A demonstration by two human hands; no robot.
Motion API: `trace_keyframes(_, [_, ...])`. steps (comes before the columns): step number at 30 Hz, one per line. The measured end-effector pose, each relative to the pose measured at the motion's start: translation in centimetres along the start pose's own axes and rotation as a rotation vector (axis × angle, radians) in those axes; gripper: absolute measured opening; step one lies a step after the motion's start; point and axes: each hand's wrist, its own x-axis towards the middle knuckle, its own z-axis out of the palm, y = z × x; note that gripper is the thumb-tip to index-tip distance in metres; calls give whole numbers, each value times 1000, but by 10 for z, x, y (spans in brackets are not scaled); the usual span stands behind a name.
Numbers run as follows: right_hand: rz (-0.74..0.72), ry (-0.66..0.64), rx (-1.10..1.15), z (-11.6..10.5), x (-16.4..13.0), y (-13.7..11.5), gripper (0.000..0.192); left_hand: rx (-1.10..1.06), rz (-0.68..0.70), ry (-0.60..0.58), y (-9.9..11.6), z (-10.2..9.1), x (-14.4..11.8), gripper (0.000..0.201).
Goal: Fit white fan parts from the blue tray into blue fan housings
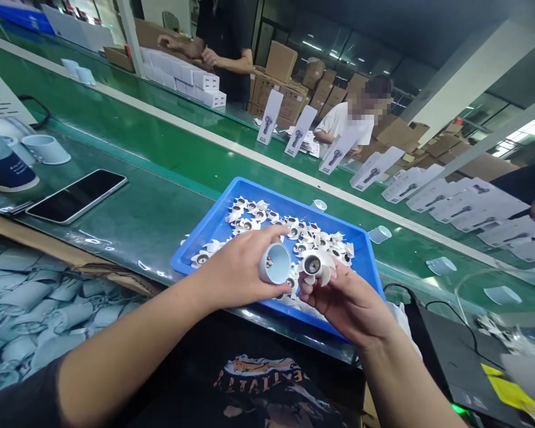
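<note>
My left hand [236, 267] is wrapped round a light blue cylindrical housing [276, 264], its open end tilted toward me, with small metallic and reddish parts inside. Close beside it, my right hand [345, 294] grips a white fan impeller [316, 266] by its blades, the dark round hub facing me. The impeller and housing are slightly apart. Beneath both hands lies a blue tray [372, 255] holding many more white impellers [323, 241]; my hands hide part of it.
A phone [78, 195] and light blue cups [47, 148] lie to the left, above a heap of blue housings [35, 297]. More housings [441, 266] dot the green belt [169, 134]. White boxes [336, 151] line the far side, where other people stand. A black device [450, 351] sits right.
</note>
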Motion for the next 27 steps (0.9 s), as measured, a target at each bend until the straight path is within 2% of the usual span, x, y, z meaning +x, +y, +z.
trace_keyframes(4, [-118, 18, -54, 1, -4, 1, 35, 77, 32, -29, 16, 9, 2, 49])
trace_keyframes(6, [-218, 58, -180, 2, -8, 0, 25, 104, 27, -44, 20, 12, 4, 39])
trace_keyframes(11, [-596, 158, -1070, 7, -18, -11, 19, 128, 78, -46, 27, 21, 8, 27])
trace_keyframes(13, [-660, 174, -1229, 9, -18, -14, 19, 144, 122, -38, 30, 27, 9, 28])
trace_keyframes(16, [-675, 224, -1305, 11, -15, -14, 22, 160, 190, 32, 35, 40, 10, 31])
trace_keyframes(19, [-623, 228, -1259, 7, -15, -11, 19, 152, 207, 117, 41, 53, 9, 33])
trace_keyframes(22, [-575, 215, -1249, -11, -26, -10, 18, 110, 193, 105, 41, 58, 11, 35])
trace_keyframes(24, [-534, 125, -1282, -25, -41, -14, 17, 113, 178, 70, 36, 57, 13, 37])
trace_keyframes(27, [-511, -90, -1244, -40, -61, -19, 29, 176, 150, 42, 25, 52, 18, 44])
